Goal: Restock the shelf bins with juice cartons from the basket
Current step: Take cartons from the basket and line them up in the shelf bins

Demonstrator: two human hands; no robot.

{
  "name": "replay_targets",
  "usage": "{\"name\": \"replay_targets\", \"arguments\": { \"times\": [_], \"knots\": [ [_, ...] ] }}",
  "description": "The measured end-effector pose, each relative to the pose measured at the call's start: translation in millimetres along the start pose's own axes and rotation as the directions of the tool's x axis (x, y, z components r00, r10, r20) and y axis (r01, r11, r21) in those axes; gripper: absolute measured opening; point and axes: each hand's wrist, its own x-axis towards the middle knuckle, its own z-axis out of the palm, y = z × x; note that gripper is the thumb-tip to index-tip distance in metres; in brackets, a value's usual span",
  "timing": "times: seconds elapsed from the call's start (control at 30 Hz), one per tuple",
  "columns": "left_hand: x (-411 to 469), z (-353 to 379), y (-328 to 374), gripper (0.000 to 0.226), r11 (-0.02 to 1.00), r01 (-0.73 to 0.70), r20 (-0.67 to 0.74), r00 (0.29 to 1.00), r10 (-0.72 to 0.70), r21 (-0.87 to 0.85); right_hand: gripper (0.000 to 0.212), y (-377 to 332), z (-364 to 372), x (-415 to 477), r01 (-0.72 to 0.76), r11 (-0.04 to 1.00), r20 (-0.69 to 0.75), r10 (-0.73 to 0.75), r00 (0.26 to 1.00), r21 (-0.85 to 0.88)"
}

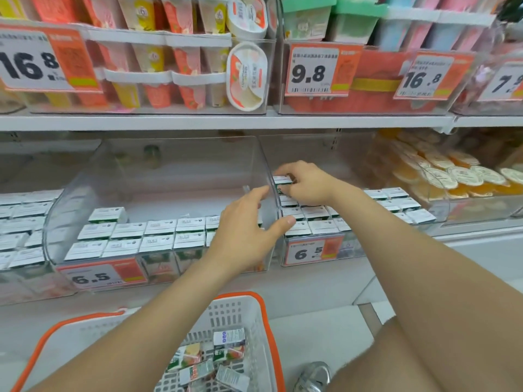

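Note:
My right hand (307, 183) reaches into the right clear bin (314, 251) and grips a white-topped juice carton (283, 181) above the rows of cartons there. My left hand (246, 233) hovers with fingers spread at the divider between the two bins, its thumb touching the right bin's edge, holding nothing. The left clear bin (85, 199) holds rows of cartons (158, 236) along its front; its back is bare. Below, the white basket with orange rim (254, 315) holds several loose cartons (215, 360).
Price tags reading 6.5 (93, 277) hang on both bin fronts. More cartons fill the bin at far left (19, 222). Jelly cups (452, 176) sit in the bin to the right. The upper shelf (226, 120) carries cup packs. My knee (424, 349) and shoe (314, 376) are lower right.

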Motion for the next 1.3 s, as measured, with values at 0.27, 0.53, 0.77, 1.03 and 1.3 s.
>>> {"name": "replay_targets", "arguments": {
  "times": [0.27,0.53,0.77,1.03,1.3],
  "knots": [
    [-2.5,-13.5,-5.5,0.074,0.996,-0.030,-0.030,0.999,0.027,-0.087,0.046,-13.4,11.1,-24.3,-0.053,0.998,-0.062,0.051,0.997,-0.030],
    [-48.0,-38.5,-14.4,0.021,0.967,-0.231,-0.285,0.939,0.193,-0.108,0.029,-90.6,2.0,-123.6,0.176,0.982,-0.349,-0.139,0.927,0.076],
    [-122.6,-53.2,-82.2,0.028,0.975,-0.179,0.119,0.979,0.164,0.129,0.027,-127.2,94.3,-156.9,0.218,0.975,0.304,-0.194,0.933,-0.044],
    [-178.8,-11.4,-171.5,0.016,0.932,-0.061,0.620,0.762,-0.188,0.357,0.032,-112.2,228.5,-167.4,0.294,0.920,0.692,-0.036,0.721,-0.258],
    [-225.3,49.9,-249.9,0.015,0.881,0.060,0.735,0.526,-0.427,0.469,0.008,-68.1,304.7,-165.0,0.237,0.893,0.742,0.146,0.654,-0.384]
  ]
}}
